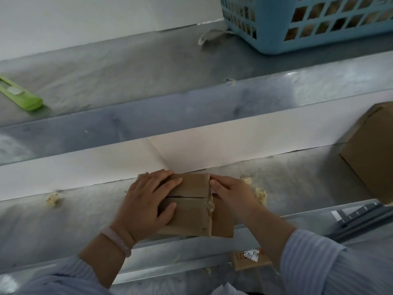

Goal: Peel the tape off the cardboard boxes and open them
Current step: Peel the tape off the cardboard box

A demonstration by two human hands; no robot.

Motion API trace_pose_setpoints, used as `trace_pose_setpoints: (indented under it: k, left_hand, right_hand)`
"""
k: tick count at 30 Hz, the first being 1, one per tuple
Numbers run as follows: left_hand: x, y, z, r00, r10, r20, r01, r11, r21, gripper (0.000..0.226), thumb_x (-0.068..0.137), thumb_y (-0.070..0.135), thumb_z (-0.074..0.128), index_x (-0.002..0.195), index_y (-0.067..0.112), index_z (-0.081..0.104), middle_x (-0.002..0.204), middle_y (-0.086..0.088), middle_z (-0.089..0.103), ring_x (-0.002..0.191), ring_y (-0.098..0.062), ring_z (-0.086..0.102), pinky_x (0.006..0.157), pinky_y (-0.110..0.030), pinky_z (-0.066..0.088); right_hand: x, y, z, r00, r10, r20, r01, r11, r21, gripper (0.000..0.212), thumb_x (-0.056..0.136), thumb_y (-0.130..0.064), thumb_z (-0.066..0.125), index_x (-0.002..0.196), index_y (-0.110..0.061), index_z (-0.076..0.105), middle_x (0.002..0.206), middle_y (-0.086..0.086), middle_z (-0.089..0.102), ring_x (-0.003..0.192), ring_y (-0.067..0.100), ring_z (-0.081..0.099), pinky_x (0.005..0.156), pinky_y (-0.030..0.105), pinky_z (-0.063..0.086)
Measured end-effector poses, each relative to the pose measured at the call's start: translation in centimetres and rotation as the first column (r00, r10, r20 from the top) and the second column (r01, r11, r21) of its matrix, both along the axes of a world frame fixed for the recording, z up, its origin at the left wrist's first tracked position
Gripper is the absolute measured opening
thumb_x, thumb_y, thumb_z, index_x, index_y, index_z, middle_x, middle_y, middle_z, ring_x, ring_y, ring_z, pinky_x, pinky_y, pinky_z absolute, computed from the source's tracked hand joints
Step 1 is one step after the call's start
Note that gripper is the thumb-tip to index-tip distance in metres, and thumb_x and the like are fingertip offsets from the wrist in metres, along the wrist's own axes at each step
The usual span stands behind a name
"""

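— Where's the small cardboard box [189, 216]?

— On the grey metal desk [85, 211], right in front of the person and under both hands. Its top seam [187, 197] runs left to right, a dark slit between two matte brown flaps.

— And the tape?

— A crumpled bit of clear tape [209, 206], glossy and wrinkled, sits at the right end of that seam, on the box's right edge. So the right grip [231, 194] is nearer; the tape lies just toward the person from its fingertips.

— How are the grips set?

— The left grip [146, 201] lies flat on the box top, fingers straight and spread across both flaps, pressing down. The right grip's fingertips touch the far right corner. I can't tell whether the thumb is pinching anything there; it's hidden.

— The next move?

— Likely a pull on the tape along the right edge, away from the seam, while the left holds the box steady. Thin film like that may tear or cling to the card.

— Anything else nearby?

— A green utility knife [21, 93] lies well to the box's far left, and a larger cardboard box [370, 154] to its right.
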State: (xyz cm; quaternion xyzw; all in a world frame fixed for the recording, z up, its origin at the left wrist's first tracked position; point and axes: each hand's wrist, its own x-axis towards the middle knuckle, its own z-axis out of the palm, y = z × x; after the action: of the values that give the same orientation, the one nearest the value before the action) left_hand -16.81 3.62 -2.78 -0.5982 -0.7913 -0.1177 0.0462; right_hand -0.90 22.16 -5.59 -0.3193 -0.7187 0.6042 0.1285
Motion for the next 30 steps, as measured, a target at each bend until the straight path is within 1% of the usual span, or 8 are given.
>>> trace_pose_setpoints:
  k: [3, 6, 10, 13, 16, 18, 27, 30]
  left_hand:
    - [0.1, -0.1, 0.0, 1.0, 0.0, -0.007, 0.001, 1.0, 0.007, 0.054, 0.088, 0.047, 0.044, 0.137, 0.025, 0.052, 0.141, 0.001, 0.047, 0.128, -0.02, 0.045, 0.103, -0.047, 0.039]
    - [-0.1, -0.1, -0.3, 1.0, 0.015, -0.017, -0.015, 1.0, 0.003, 0.056, 0.088, 0.049, 0.044, 0.138, 0.026, 0.05, 0.142, -0.001, 0.046, 0.129, -0.023, 0.044, 0.105, -0.05, 0.038]
    - [-0.4, 0.2, -0.4, 0.999, 0.046, -0.021, -0.046, 0.999, -0.012, 0.055, 0.089, 0.05, 0.042, 0.139, 0.027, 0.049, 0.143, 0.0, 0.046, 0.13, -0.024, 0.044, 0.105, -0.052, 0.039]
    - [-0.5, 0.4, -0.5, 0.998, 0.05, -0.025, -0.051, 0.998, -0.028, 0.055, 0.089, 0.05, 0.041, 0.139, 0.028, 0.048, 0.144, 0.001, 0.047, 0.13, -0.024, 0.044, 0.106, -0.051, 0.038]
    - [-0.6, 0.6, -0.5, 0.998, 0.055, -0.025, -0.056, 0.998, -0.041, 0.055, 0.09, 0.051, 0.04, 0.14, 0.029, 0.048, 0.144, 0.001, 0.047, 0.13, -0.024, 0.045, 0.106, -0.051, 0.038]
    - [-0.6, 0.6, -0.4, 0.998, 0.052, -0.026, -0.054, 0.998, -0.044, 0.055, 0.09, 0.051, 0.039, 0.139, 0.028, 0.048, 0.144, 0.001, 0.047, 0.13, -0.024, 0.045, 0.106, -0.051, 0.038]
    - [-1.0, 1.1, -0.4, 0.999, 0.04, -0.021, -0.041, 0.998, -0.057, 0.054, 0.089, 0.05, 0.041, 0.138, 0.028, 0.051, 0.141, 0.001, 0.05, 0.126, -0.022, 0.048, 0.105, -0.048, 0.039]
    - [-1.1, 1.1, -0.4, 0.999, 0.039, -0.025, -0.041, 0.998, -0.057, 0.054, 0.089, 0.05, 0.041, 0.137, 0.028, 0.051, 0.14, 0.001, 0.051, 0.125, -0.021, 0.048, 0.104, -0.047, 0.04]
  right_hand:
    - [0.8, -1.3, 0.2, 0.999, 0.031, -0.01, -0.029, 0.992, 0.12, 0.041, 0.099, -0.017, 0.052, 0.114, -0.054, 0.059, 0.093, -0.041, 0.063, 0.09, -0.021, 0.055, 0.081, 0.0, 0.042]
    - [1.1, -2.1, -0.5, 0.999, 0.016, -0.038, -0.008, 0.981, 0.195, 0.04, 0.1, -0.018, 0.049, 0.135, -0.036, 0.056, 0.125, -0.02, 0.061, 0.111, -0.008, 0.054, 0.098, 0.01, 0.041]
    - [1.3, -2.1, 0.2, 0.995, -0.038, -0.094, 0.054, 0.984, 0.167, 0.037, 0.098, -0.015, 0.053, 0.127, -0.036, 0.062, 0.109, -0.029, 0.06, 0.097, -0.022, 0.053, 0.083, -0.002, 0.039]
    - [0.5, -1.0, 0.9, 0.993, -0.105, -0.054, 0.109, 0.991, 0.078, 0.027, 0.094, -0.016, 0.059, 0.111, -0.034, 0.071, 0.098, -0.026, 0.067, 0.09, -0.014, 0.061, 0.083, 0.005, 0.047]
    - [-0.5, -0.3, 1.4, 0.98, -0.192, -0.046, 0.18, 0.964, -0.195, 0.015, 0.094, -0.014, 0.062, 0.097, -0.025, 0.073, 0.092, -0.007, 0.075, 0.085, 0.006, 0.071, 0.085, 0.027, 0.058]
    - [-1.0, 0.0, 1.9, 0.982, -0.188, -0.021, 0.176, 0.947, -0.267, 0.013, 0.094, -0.013, 0.062, 0.092, -0.021, 0.073, 0.09, 0.0, 0.075, 0.083, 0.011, 0.072, 0.08, 0.031, 0.06]
    - [-2.7, 0.2, 1.6, 0.975, -0.168, 0.146, 0.183, 0.978, -0.097, 0.022, 0.098, -0.018, 0.056, 0.08, -0.017, 0.068, 0.084, 0.003, 0.072, 0.079, 0.014, 0.069, 0.07, 0.028, 0.06]
    - [-3.3, 0.6, 1.3, 0.97, -0.076, 0.231, 0.085, 0.996, -0.031, 0.027, 0.1, -0.021, 0.047, 0.084, -0.016, 0.067, 0.088, 0.005, 0.071, 0.083, 0.019, 0.069, 0.08, 0.039, 0.06]
